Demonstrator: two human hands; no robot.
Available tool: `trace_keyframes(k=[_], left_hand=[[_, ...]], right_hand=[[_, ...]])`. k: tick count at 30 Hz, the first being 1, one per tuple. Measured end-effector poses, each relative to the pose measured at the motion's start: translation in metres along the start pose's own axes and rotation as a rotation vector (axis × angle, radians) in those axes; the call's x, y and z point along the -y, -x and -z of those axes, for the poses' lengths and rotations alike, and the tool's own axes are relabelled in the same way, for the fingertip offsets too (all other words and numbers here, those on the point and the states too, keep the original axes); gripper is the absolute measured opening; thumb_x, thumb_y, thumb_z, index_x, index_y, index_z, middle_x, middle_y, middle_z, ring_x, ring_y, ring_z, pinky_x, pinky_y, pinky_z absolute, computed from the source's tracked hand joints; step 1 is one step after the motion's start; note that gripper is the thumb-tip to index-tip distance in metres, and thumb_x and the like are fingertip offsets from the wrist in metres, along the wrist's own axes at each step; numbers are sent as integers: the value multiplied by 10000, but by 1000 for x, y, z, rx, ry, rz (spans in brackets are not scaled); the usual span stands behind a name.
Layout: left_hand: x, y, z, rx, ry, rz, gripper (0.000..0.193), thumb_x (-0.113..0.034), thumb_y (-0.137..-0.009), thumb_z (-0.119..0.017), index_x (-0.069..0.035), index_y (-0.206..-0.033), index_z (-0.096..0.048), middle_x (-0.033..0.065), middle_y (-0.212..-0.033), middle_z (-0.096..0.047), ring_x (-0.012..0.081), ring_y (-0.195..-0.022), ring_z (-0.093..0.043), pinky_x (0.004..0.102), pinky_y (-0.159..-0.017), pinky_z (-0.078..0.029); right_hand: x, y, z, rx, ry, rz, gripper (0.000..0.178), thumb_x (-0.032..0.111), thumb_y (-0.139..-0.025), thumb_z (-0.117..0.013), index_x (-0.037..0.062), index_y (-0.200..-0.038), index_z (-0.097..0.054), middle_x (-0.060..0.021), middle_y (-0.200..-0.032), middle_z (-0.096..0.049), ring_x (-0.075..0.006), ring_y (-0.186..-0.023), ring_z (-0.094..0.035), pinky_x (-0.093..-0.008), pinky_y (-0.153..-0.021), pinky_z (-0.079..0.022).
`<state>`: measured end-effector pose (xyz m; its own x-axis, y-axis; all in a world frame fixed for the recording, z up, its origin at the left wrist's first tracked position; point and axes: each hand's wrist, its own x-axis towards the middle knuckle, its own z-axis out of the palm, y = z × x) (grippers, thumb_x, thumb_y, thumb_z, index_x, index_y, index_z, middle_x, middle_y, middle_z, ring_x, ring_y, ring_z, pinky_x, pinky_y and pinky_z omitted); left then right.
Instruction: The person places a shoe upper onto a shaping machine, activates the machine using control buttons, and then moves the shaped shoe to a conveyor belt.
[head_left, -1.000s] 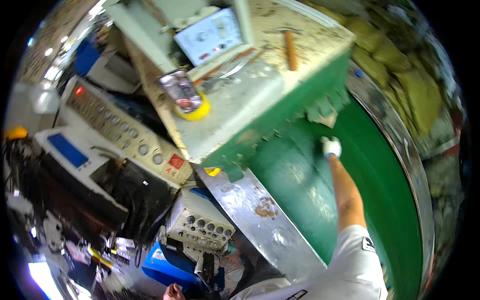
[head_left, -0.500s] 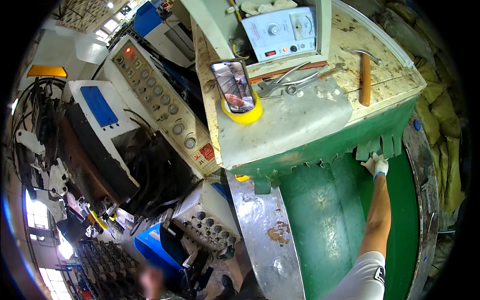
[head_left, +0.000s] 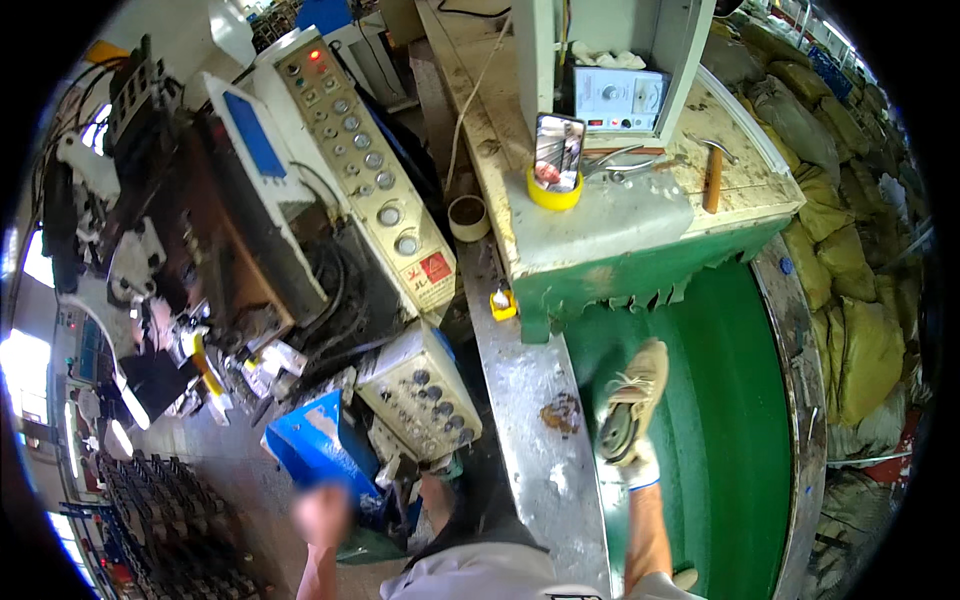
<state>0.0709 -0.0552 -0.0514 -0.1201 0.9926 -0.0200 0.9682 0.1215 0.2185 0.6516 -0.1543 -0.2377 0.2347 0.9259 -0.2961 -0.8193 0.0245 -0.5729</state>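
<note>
My right hand (head_left: 642, 468), in a white glove with a blue cuff, grips a beige lace-up shoe (head_left: 640, 388) by its heel end. The shoe's toe points away from me, and a dark green and grey form shows in its opening. Below it lies the green chute surface (head_left: 715, 430). On the left, my bare left hand (head_left: 322, 515) is beside a blue metal guard (head_left: 325, 445); its fingers are blurred, so their state cannot be made out. A beige rounded tip (head_left: 685, 578) shows by my right forearm, its kind unclear.
A green flap curtain (head_left: 640, 285) hangs ahead under a bench with a hammer (head_left: 714, 178), pliers (head_left: 620, 163) and a phone (head_left: 558, 150) on a yellow tape roll (head_left: 553, 195). Control panels (head_left: 425, 400) stand left. Stacked sacks (head_left: 860, 350) line the right.
My right hand has come back from the flap curtain toward me, and a beige shoe is now in it. My left hand has risen slightly. The view has shifted.
</note>
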Motion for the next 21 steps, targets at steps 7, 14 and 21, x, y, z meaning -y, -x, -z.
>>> trace_keyframes(k=[7,14,21], left_hand=[[-13,-17,12,248,132,-26,393,-423,-904,-651,-40,-890,-737,194,-831,-699,398,-764,-674,448,-687,-510],[-9,-76,21,528,1427,99,590,-374,-1002,-640,32,-1415,-530,102,-1070,-694,186,-906,-691,331,-713,-582],[87,-118,40,569,1536,135,244,-238,-972,-668,-43,-1113,-711,35,-915,-732,114,-748,-689,272,-648,-563]], right_hand=[[-108,45,-213,-201,-214,-191,431,434,-1022,-508,111,-1300,-573,-127,-1159,-645,-305,-1016,-634,-451,-875,-554],[-181,-11,-331,148,-155,-635,419,351,-979,-668,42,-1258,-617,-122,-1023,-705,-250,-895,-697,-408,-848,-589],[-259,-1,-428,192,139,-664,436,263,-992,-621,0,-1337,-579,-133,-1152,-695,-230,-987,-697,-381,-878,-593]])
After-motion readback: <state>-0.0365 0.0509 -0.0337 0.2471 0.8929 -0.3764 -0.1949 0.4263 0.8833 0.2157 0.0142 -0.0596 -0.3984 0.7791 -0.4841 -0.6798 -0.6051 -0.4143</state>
